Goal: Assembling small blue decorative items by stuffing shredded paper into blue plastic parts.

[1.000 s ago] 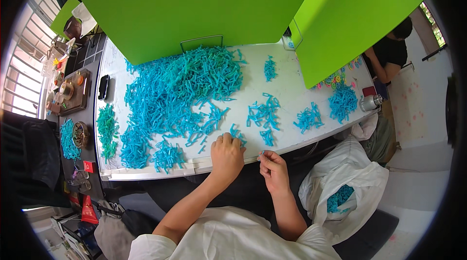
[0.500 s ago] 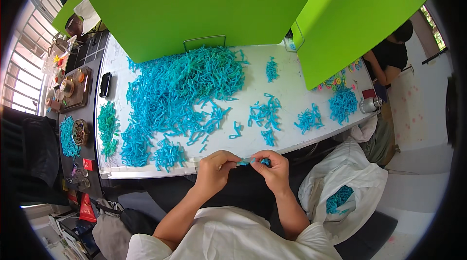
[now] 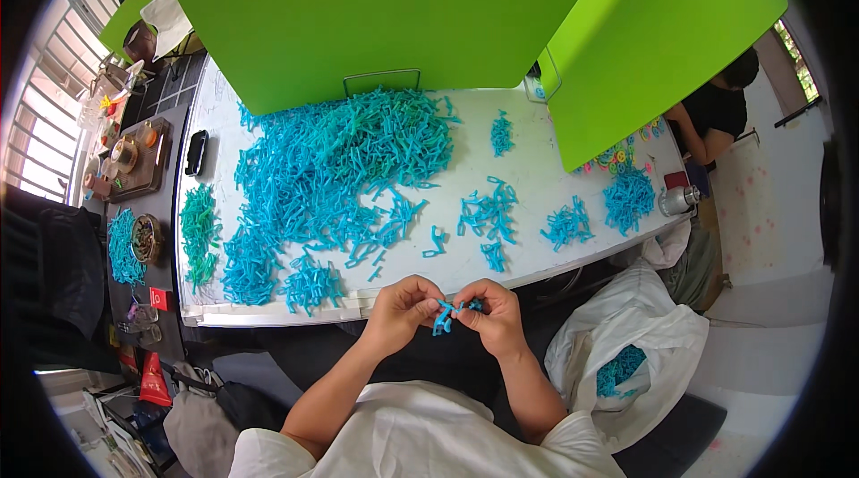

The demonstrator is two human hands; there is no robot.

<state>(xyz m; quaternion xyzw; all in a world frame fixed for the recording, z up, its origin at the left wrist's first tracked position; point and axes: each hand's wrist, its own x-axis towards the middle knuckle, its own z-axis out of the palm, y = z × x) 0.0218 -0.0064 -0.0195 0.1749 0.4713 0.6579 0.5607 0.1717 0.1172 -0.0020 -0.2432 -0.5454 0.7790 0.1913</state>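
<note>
My left hand (image 3: 404, 309) and my right hand (image 3: 491, 312) meet just below the white table's front edge (image 3: 376, 301). Between their fingertips they pinch small blue plastic pieces (image 3: 448, 312), held over my lap. A large heap of the same blue pieces (image 3: 340, 165) covers the table's middle and left. Smaller clusters of pieces (image 3: 488, 214) lie nearer my hands, and another cluster (image 3: 567, 226) lies to the right.
Green partition boards (image 3: 403, 12) stand along the table's far side. A white bag (image 3: 626, 353) with blue pieces sits at my right. Another person (image 3: 716, 111) sits at the right end. A dark side table (image 3: 134, 209) with dishes stands on the left.
My left hand has come back from the table with a blue piece. Both hands have drawn together below the table edge, holding the pieces between them.
</note>
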